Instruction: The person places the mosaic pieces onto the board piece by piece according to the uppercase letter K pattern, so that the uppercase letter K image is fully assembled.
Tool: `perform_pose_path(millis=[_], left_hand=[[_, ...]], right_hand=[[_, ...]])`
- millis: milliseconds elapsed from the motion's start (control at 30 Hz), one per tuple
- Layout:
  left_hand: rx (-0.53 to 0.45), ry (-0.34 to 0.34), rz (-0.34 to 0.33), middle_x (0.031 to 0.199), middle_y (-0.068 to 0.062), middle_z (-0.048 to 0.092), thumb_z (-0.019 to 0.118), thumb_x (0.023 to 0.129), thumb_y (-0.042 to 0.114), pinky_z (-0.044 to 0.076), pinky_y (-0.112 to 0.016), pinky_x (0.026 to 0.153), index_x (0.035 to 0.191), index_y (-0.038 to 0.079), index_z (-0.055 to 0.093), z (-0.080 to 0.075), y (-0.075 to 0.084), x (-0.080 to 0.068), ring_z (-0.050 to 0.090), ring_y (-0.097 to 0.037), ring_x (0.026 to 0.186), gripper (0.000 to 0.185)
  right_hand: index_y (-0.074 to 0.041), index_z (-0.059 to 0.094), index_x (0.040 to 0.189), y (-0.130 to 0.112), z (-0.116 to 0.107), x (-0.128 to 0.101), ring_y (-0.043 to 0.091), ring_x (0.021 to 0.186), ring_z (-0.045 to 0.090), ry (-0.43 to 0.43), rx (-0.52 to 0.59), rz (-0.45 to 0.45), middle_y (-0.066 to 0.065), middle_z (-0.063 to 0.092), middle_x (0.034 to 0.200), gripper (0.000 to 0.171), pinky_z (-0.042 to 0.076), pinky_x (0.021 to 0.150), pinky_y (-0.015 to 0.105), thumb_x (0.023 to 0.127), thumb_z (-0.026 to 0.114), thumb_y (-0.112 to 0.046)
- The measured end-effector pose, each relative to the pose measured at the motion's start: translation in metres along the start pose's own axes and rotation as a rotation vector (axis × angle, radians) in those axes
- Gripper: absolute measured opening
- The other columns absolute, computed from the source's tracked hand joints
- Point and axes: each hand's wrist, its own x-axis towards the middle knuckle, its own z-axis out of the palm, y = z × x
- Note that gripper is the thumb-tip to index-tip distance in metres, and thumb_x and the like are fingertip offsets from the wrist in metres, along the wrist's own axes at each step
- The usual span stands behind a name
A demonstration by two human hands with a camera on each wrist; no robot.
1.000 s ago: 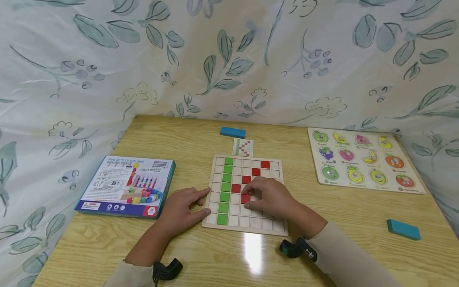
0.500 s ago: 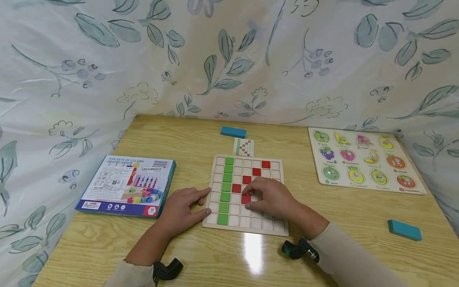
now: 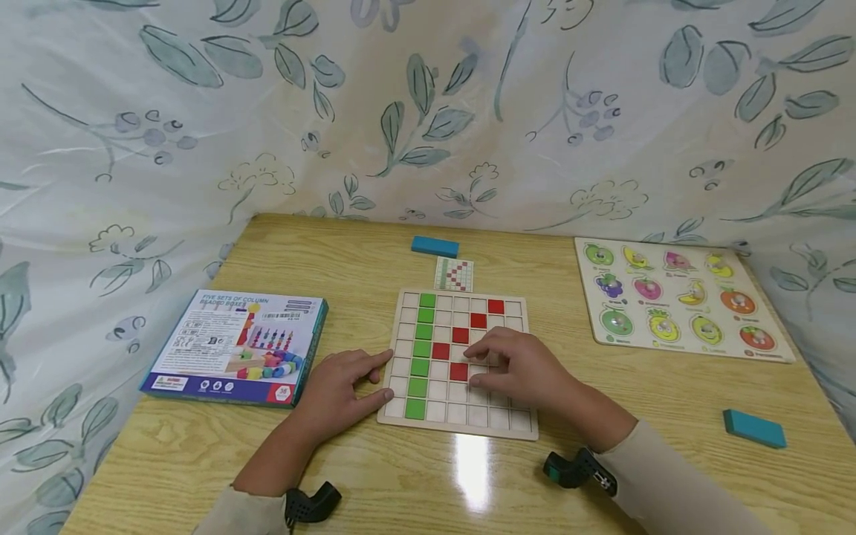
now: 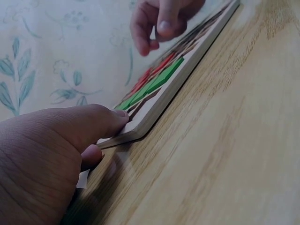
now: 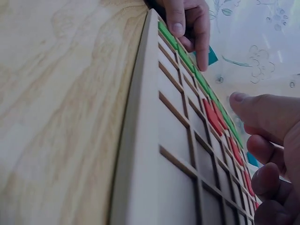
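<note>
A wooden grid board [image 3: 458, 413] lies flat on the table. A column of green square tiles [image 3: 417, 387] fills its second column from the left. Several red square tiles [image 3: 460, 336] form a diagonal, and one more red tile [image 3: 458, 371] sits below it. My left hand [image 3: 337, 394] touches the board's left edge, thumb and index finger extended. Over the right half of the board hovers my right hand [image 3: 528, 368], thumb and index finger apart with nothing between them. In the right wrist view, the right hand's thumb [image 5: 262, 105] is above the grid.
A pattern card [image 3: 454, 274] and a blue block [image 3: 435, 246] lie behind the board. At left is a flat box [image 3: 234, 345] labelled for column beads. To the right are a fruit puzzle board [image 3: 682, 301] and a teal block [image 3: 754, 428].
My right hand has drawn back slightly to the right from the lower red tile, which stays in its cell, now uncovered. The left hand has not moved.
</note>
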Motion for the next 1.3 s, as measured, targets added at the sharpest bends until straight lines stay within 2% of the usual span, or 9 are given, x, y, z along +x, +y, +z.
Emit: perform_pose_path(millis=[333,567,800,933,1067,1300], left_hand=[[0.003,0.011,0.011,0.09,0.018,0.055,0.086,0.091,0.034,0.039,-0.032,0.074,0.138,0.016,0.074,0.0,0.0,0.0,0.043,-0.004,0.077,0.051],[0.011,0.027,0.021,0.089,0.018,0.057,0.088,0.089,0.033,0.038,-0.03,0.072,0.136,0.015,0.075,-0.001,0.0,0.0,0.042,-0.003,0.075,0.052],[0.005,0.008,-0.005,0.089,0.019,0.056,0.087,0.09,0.034,0.039,-0.031,0.074,0.138,0.016,0.075,-0.001,0.002,0.0,0.043,-0.003,0.076,0.053],[0.0,0.0,-0.013,0.09,0.019,0.056,0.087,0.09,0.035,0.039,-0.031,0.075,0.139,0.016,0.074,-0.001,0.002,0.0,0.043,-0.004,0.076,0.054],[0.005,0.008,-0.005,0.09,0.019,0.056,0.088,0.089,0.034,0.039,-0.032,0.074,0.139,0.016,0.074,-0.001,0.002,0.0,0.043,-0.004,0.076,0.054],[0.011,0.007,-0.004,0.089,0.018,0.056,0.087,0.089,0.036,0.038,-0.03,0.073,0.138,0.016,0.075,-0.001,0.002,0.0,0.043,-0.004,0.075,0.054]], right_hand=[[-0.021,0.08,0.118,0.009,-0.023,-0.028,0.008,0.07,0.055,0.023,-0.007,0.009,-0.007,0.07,0.11,0.032,0.048,0.064,0.027,0.089,0.09,-0.026],[-0.022,0.079,0.119,0.018,-0.037,-0.051,0.008,0.07,0.054,0.048,0.009,0.012,-0.007,0.071,0.11,0.033,0.047,0.06,0.026,0.088,0.091,-0.026],[-0.022,0.079,0.119,0.031,-0.047,-0.074,0.007,0.07,0.054,0.09,-0.01,-0.005,-0.008,0.069,0.103,0.035,0.047,0.059,0.026,0.086,0.092,-0.019],[-0.023,0.078,0.118,0.04,-0.05,-0.087,0.008,0.076,0.055,0.097,-0.01,0.002,-0.009,0.066,0.098,0.035,0.048,0.062,0.026,0.087,0.092,-0.018],[-0.025,0.078,0.118,0.047,-0.053,-0.099,0.011,0.083,0.056,0.07,0.019,0.037,-0.01,0.068,0.102,0.033,0.048,0.069,0.027,0.088,0.091,-0.021],[-0.034,0.077,0.118,0.058,-0.059,-0.114,0.006,0.104,0.063,-0.002,-0.021,0.117,-0.018,0.07,0.114,0.032,0.05,0.091,0.023,0.088,0.09,-0.031]])
